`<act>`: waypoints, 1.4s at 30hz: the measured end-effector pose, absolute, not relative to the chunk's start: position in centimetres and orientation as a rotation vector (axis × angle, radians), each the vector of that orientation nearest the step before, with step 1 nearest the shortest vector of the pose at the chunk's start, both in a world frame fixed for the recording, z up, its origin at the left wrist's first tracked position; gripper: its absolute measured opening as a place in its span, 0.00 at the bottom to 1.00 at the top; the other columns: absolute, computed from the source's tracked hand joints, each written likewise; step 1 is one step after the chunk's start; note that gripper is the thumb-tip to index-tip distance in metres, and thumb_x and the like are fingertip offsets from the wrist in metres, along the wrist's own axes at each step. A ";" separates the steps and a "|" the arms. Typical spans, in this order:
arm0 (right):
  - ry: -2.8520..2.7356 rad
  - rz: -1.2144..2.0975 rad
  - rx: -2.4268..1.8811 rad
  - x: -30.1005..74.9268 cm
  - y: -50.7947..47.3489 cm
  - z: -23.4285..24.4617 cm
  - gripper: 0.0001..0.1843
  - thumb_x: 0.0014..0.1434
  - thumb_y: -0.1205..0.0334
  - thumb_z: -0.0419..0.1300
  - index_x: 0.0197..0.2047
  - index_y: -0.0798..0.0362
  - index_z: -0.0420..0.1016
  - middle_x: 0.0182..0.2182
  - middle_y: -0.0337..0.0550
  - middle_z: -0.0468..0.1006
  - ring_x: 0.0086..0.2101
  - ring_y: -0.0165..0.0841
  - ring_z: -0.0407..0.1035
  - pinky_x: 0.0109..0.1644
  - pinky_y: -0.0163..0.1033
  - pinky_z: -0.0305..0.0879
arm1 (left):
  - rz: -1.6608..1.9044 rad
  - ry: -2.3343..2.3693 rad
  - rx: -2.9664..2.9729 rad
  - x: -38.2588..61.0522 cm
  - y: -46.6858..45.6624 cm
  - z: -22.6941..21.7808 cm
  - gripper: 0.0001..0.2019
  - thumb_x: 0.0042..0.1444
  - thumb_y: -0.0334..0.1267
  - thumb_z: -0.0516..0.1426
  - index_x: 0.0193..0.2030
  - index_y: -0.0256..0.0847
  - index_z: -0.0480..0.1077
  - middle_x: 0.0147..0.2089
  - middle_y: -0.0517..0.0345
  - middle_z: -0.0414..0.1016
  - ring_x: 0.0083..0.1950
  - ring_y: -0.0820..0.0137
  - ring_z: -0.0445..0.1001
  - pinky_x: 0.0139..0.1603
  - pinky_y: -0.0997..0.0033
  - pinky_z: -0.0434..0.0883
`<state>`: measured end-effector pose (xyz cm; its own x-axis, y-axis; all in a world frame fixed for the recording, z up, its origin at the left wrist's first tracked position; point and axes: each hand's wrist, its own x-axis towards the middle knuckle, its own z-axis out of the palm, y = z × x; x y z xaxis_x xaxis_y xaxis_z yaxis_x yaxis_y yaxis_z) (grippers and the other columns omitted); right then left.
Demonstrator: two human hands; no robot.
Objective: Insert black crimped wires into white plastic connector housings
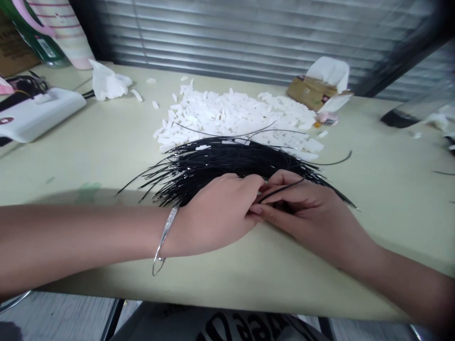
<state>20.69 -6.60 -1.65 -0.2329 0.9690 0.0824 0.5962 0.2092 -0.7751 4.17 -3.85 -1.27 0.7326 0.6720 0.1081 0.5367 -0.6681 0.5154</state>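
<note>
A bundle of thin black wires (pixel 245 158) with shiny metal tips lies across the middle of the table. In front of it, my left hand (pixel 222 210) and my right hand (pixel 305 201) meet with their fingertips together. My right hand pinches a black wire (pixel 282 190) between thumb and fingers, and part of it runs over the index finger. The left fingers are closed at the same spot; what they hold is hidden behind the hand. Behind the bundle spreads a heap of small white plastic pieces (pixel 227 113), a few of them lying on the wires.
A tissue pack (pixel 313 90) stands at the back right, near a dark-bottomed clear container (pixel 401 116). On the left are a white power strip (pixel 46 113), a crumpled tissue (pixel 108 81), a striped tumbler (pixel 67 33) and a green bottle (pixel 46 47). Window blinds (pixel 249 38) rise behind the table.
</note>
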 end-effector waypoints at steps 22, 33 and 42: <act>-2.016 0.686 -1.401 21.6 -6.7 -2.1 0.09 0.57 0.59 0.58 0.27 0.48 0.76 0.32 0.41 0.74 0.35 0.32 0.69 0.36 0.38 0.66 | 0.396 0.942 2.408 4.4 -3.8 -1.5 0.04 0.55 0.31 0.54 0.38 0.37 0.66 0.36 0.54 0.74 0.40 0.63 0.70 0.38 0.68 0.67; -1.928 0.762 -1.397 21.3 -7.0 -2.2 0.10 0.59 0.61 0.54 0.28 0.50 0.72 0.31 0.39 0.70 0.34 0.29 0.68 0.37 0.36 0.65 | 0.345 0.942 2.387 4.4 -3.8 -1.2 0.04 0.54 0.30 0.55 0.37 0.38 0.66 0.37 0.56 0.74 0.41 0.64 0.70 0.39 0.68 0.65; -1.919 0.707 -1.395 21.2 -7.0 -2.3 0.09 0.58 0.61 0.56 0.29 0.52 0.74 0.32 0.41 0.70 0.34 0.29 0.67 0.37 0.35 0.65 | 0.362 0.938 2.390 4.7 -3.3 -1.7 0.00 0.53 0.32 0.55 0.33 0.39 0.66 0.33 0.57 0.73 0.37 0.64 0.70 0.34 0.67 0.65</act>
<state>21.24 -7.03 -2.29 -0.2190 0.9566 0.1920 0.6037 0.2875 -0.7436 4.71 -3.32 -1.69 0.7216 0.6905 0.0497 0.5451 -0.6109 0.5741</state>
